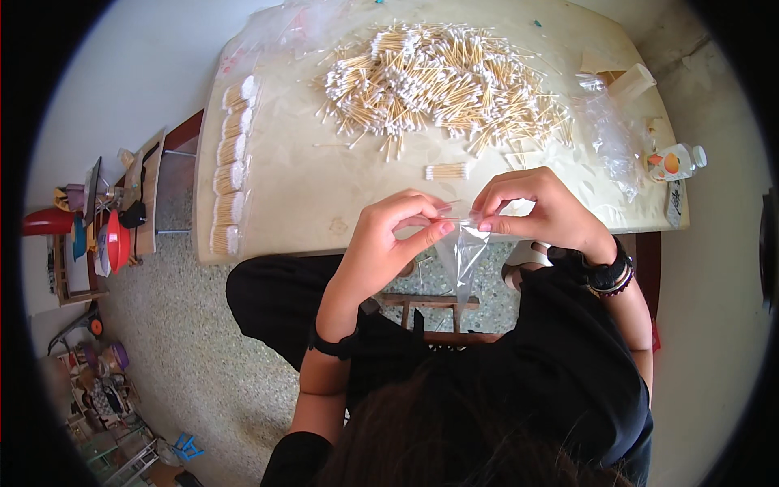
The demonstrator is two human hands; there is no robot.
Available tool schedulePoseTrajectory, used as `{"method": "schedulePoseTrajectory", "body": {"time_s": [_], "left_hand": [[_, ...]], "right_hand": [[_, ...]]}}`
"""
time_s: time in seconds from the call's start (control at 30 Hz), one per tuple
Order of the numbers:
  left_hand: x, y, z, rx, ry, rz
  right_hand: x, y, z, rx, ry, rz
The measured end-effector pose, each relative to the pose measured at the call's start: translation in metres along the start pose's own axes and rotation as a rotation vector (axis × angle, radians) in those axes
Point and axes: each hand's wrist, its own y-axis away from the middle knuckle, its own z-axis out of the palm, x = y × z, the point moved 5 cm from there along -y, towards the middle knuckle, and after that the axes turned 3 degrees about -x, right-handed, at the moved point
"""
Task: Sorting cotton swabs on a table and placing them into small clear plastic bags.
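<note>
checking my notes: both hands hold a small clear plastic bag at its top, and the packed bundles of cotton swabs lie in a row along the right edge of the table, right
Not quite. The head view shows the packed bundles of cotton swabs along the left edge of the table, not the right. The left hand and right hand do hold the small clear plastic bag at its top.

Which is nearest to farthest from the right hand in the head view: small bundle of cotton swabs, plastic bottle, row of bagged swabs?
From the right hand:
1. Small bundle of cotton swabs, just up and left of it on the table.
2. Plastic bottle, at the table's right edge.
3. Row of bagged swabs, along the table's far left edge.
</note>
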Motion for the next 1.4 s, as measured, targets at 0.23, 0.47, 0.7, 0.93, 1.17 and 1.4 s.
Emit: {"method": "schedulePoseTrajectory", "body": {"time_s": [0.23,0.47,0.7,0.93,1.17,1.4], "left_hand": [[0.003,0.004,-0.004,0.057,-0.004,-0.051],[-0.004,0.007,-0.012,0.202,0.048,-0.109],[-0.003,0.008,-0.012,0.253,0.035,-0.028],[0.003,0.008,-0.01,0.16,0.021,-0.129],[-0.03,0.008,-0.012,0.399,0.246,-0.164],[-0.056,0.031,0.029,0.414,0.982,-0.32]], "right_hand": [[-0.002,0.0,0.0,0.152,-0.031,0.0],[-0.003,0.001,-0.002,0.185,-0.05,0.06],[-0.004,0.001,0.0,0.192,-0.029,0.052],[0.005,-0.001,0.005,0.175,0.071,-0.044],[0.019,-0.002,0.01,0.243,-0.419,0.076],[0.027,0.002,0.005,0.325,-0.496,0.025]]}}
